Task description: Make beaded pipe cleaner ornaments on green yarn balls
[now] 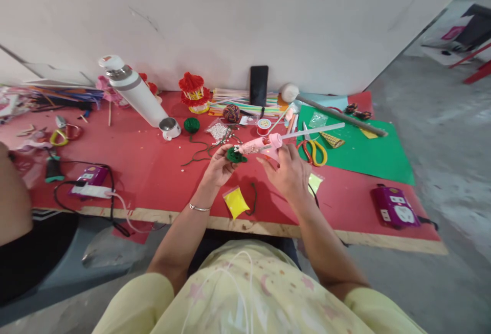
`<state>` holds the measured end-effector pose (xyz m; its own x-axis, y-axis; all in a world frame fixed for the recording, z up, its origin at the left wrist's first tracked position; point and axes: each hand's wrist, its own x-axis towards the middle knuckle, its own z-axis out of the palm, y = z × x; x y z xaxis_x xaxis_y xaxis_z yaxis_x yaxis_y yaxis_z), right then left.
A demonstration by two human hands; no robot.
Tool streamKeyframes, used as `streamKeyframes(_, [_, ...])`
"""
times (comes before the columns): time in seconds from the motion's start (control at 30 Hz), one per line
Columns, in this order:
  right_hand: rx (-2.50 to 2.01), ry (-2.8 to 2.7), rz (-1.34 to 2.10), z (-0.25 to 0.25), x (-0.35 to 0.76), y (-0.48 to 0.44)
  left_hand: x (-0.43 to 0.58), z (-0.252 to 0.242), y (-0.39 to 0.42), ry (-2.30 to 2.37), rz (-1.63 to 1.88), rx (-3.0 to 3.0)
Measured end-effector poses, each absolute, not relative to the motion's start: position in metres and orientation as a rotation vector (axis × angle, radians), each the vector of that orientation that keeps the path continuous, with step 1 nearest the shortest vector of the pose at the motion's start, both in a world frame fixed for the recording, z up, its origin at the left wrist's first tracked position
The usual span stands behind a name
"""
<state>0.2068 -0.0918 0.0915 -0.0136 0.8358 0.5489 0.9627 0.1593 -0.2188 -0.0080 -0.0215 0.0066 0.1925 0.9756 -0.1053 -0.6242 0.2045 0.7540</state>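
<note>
The right hand (pixel 287 173) has its grip wrapped round a pink glue gun (pixel 251 146); the left hand (pixel 219 167) pinches a small green piece (pixel 236 155) — at the nozzle's left, contact unclear. The gun's long axis runs crosswise above the surface (pixel 153 162), its glue stick (pixel 314 130) slanting right and away — towards green paper (pixel 378 155).

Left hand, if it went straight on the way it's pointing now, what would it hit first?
Likely the pink glue gun, its nozzle end right by the green yarn piece in the left hand, though depth is unclear.
</note>
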Motion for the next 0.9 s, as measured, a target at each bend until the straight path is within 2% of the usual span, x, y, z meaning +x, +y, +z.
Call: streamKeyframes(0.9, [-1.774,-1.811,-0.365,0.0892,0.2128,-0.0918,-0.0081,0.0117,-0.0197,0.669,1.244,0.544])
